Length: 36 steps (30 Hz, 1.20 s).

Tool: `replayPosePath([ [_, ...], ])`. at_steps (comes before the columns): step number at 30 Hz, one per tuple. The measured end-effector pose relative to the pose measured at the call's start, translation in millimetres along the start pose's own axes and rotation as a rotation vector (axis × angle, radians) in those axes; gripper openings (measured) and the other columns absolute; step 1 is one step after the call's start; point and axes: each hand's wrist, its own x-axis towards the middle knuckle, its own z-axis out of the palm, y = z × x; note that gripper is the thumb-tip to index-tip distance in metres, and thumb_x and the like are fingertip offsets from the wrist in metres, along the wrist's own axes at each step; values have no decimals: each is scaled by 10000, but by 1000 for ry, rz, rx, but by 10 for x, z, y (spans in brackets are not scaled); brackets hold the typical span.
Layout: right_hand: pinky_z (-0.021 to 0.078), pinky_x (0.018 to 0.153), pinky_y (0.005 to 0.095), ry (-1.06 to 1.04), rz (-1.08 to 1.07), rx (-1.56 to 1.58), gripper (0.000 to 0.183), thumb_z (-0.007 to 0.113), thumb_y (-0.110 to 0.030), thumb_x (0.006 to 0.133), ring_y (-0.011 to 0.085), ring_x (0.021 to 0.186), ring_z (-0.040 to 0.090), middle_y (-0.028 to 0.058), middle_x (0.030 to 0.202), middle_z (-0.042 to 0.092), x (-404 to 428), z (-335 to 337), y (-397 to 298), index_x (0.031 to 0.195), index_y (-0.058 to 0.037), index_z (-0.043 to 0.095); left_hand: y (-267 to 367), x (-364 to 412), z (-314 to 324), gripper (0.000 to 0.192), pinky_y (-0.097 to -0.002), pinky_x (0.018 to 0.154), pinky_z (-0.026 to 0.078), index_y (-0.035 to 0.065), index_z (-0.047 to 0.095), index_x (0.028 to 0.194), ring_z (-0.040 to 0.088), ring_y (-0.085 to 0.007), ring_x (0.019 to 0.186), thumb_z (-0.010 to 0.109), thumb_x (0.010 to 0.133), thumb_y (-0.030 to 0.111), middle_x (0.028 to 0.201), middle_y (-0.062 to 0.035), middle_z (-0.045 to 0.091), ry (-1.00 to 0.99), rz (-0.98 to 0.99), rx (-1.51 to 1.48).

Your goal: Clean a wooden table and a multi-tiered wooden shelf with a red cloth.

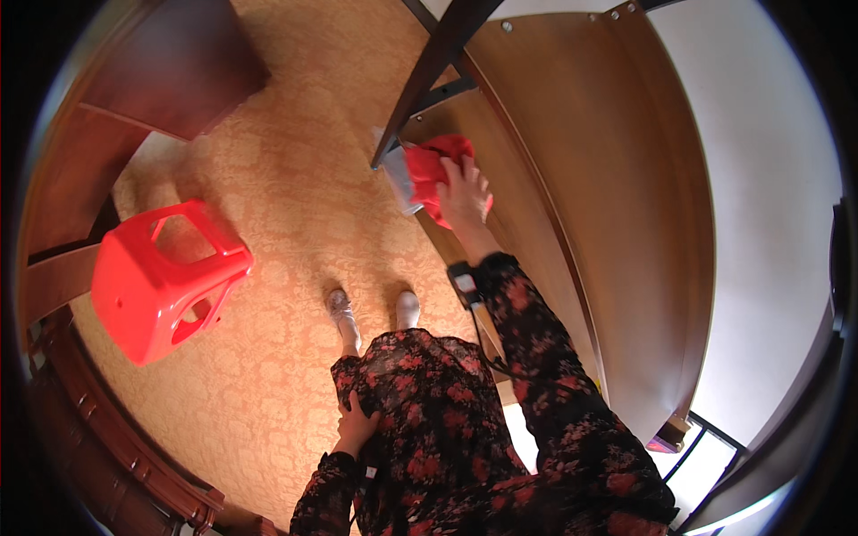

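My right hand (462, 194) lies on a bunched red cloth (429, 171), its fingers bent over the fabric. The cloth rests on a low brown wooden shelf (499, 151), close to a dark metal upright (417, 84). A translucent plastic sheet or bag (400, 177) sticks out from beneath the cloth, over the shelf's edge. My left hand (356, 422) rests against the front of the dark floral dress (429, 402), thumb apart from the fingers. No object shows in it, though some of its fingertips are hard to make out.
A red plastic stool (157, 281) stands on the patterned floor (281, 281) at left. Dark reddish wooden furniture (167, 60) lines the left side. A higher brown shelf board (603, 167) runs along my right, beside a white wall (744, 167). A cable hangs near my right wrist.
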Motion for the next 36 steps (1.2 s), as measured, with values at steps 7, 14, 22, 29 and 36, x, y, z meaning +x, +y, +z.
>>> replayPosePath([
  [7,253,1003,489,-110,-136,-244,493,558,-294,807,337,1275,251,108,1400,274,-464,168,728,1280,-237,434,27,-50,-153,854,-547,854,403,143,214,1371,387,-467,1104,672,694,392,1309,-275,262,45,-96,148],
  [14,275,1019,486,-12,756,-548,574,502,-358,859,373,1253,310,164,1389,298,-2356,-505,2997,1375,-225,287,100,-102,-209,807,-536,822,416,105,266,1319,405,-447,1072,682,689,392,1251,-257,304,54,-31,206],
  [22,350,899,586,-175,1122,-537,516,475,-404,851,394,1230,320,104,1401,290,-1310,-112,2745,1338,-291,347,32,-32,-286,819,-524,846,415,103,275,1328,379,-451,1119,681,688,410,1291,-258,293,58,-50,250],
  [29,256,995,496,44,261,450,481,505,-394,831,288,1286,250,30,1428,254,492,-92,384,1289,-284,410,-14,-132,-257,829,-508,881,403,89,297,1315,367,-446,1130,706,663,397,1263,-254,301,143,-23,253],
  [36,250,1007,493,152,132,-218,461,489,-383,845,302,1280,258,23,1424,270,707,27,782,1290,-300,407,48,-128,-264,817,-528,876,396,110,304,1317,345,-452,1157,710,668,393,1272,-251,291,125,-18,205],
])
